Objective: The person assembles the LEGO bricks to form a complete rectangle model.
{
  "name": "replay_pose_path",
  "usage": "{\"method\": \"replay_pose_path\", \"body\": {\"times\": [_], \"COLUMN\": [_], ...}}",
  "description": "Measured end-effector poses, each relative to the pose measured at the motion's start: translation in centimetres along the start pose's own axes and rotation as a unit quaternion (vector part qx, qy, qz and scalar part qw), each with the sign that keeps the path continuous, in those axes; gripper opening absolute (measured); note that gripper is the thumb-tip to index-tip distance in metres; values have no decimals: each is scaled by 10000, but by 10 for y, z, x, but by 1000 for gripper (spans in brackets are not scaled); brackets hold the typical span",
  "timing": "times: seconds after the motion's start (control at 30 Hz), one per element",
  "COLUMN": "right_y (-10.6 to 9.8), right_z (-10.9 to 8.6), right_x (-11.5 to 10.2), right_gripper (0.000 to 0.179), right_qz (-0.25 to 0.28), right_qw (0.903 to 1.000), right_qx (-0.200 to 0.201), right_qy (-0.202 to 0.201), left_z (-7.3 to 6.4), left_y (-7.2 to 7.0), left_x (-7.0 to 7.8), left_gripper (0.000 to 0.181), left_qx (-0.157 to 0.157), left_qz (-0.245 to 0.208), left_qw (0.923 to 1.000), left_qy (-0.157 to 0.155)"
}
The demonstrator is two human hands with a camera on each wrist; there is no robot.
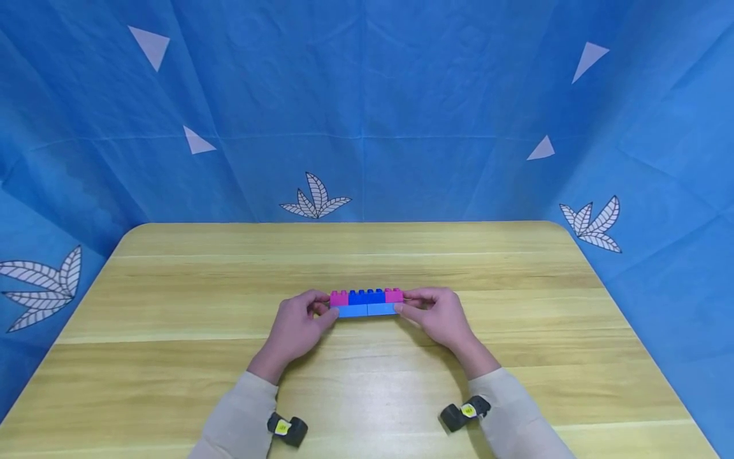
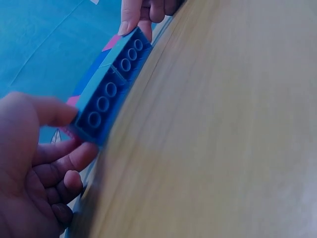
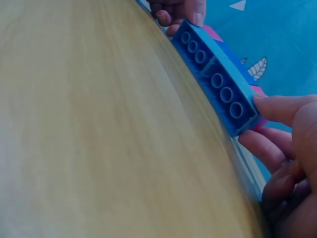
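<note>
Two layers of toy building bricks form one bar, held level between both hands. Its lower layer is two light blue bricks (image 1: 352, 311) set end to end. On top sit a dark blue brick (image 1: 367, 298) in the middle and a pink brick (image 1: 339, 298) at each end, studs up. My left hand (image 1: 299, 324) pinches the left end between thumb and fingers, while my right hand (image 1: 438, 316) pinches the right end the same way. From below, both wrist views show the hollow undersides (image 2: 103, 104) with round tubes, raised off the table.
A wooden table (image 1: 367, 376) with rounded far corners lies under the hands. Behind it and at both sides hangs a blue cloth (image 1: 367, 95) printed with white triangles and leaf shapes. Each sleeved wrist carries a black strap (image 1: 289, 429) with a yellow label.
</note>
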State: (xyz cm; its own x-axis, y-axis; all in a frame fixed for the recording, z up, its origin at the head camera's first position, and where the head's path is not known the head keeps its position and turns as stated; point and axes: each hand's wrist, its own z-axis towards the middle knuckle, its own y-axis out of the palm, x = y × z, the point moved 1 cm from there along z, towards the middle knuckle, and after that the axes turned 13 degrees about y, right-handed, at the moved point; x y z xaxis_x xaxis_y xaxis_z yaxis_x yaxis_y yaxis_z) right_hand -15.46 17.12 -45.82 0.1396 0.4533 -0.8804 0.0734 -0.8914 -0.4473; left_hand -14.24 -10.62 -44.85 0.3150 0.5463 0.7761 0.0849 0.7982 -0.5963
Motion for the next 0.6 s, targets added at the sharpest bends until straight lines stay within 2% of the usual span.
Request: {"method": "replay_pose_path", "body": {"times": [0.17, 0.33, 0.6], "right_y": [0, 1, 2], "right_z": [1, 3, 6], "right_x": [-2, -3, -3], "right_gripper": [26, 25, 26], "right_qz": [-127, -136, -290], "right_qw": [9996, 9994, 9987], "right_qx": [-13, -73, -165], "right_qy": [250, 325, 392], "left_z": [2, 5, 6], "left_y": [1, 2, 1], "left_x": [2, 3, 4], "left_gripper": [28, 31, 34], "left_qx": [32, -22, -110], "left_qz": [26, 174, 285], "left_qw": [9998, 9991, 9986], "left_qy": [-212, -382, -427]}}
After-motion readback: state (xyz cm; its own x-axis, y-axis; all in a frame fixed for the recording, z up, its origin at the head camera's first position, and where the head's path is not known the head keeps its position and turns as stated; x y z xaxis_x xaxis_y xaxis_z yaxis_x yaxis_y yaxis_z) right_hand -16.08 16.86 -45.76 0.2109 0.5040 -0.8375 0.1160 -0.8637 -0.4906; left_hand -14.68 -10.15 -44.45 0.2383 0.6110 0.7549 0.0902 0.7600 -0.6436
